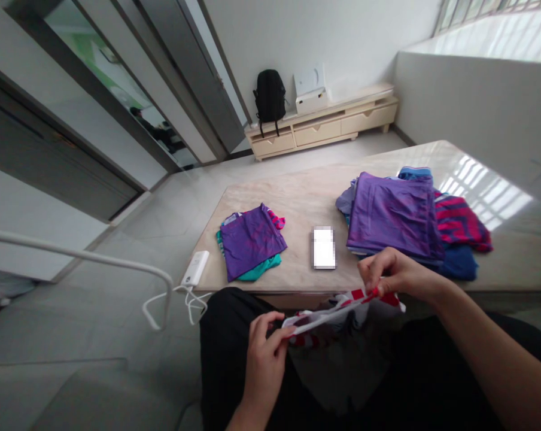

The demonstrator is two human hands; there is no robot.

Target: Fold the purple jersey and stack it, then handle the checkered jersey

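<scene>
A stone-topped table (279,209) stretches ahead, holding a small pile of clothes (251,242) and a larger pile of clothes (394,215). Just below its near edge, a red-and-white cloth (342,308) lies across the person's lap, its long axis slanting up from the left hand (266,365) to the right hand (400,272). Both hands pinch it between thumb and fingers (378,266). Its lower part sags into shadow, so its shape is hard to make out.
</scene>
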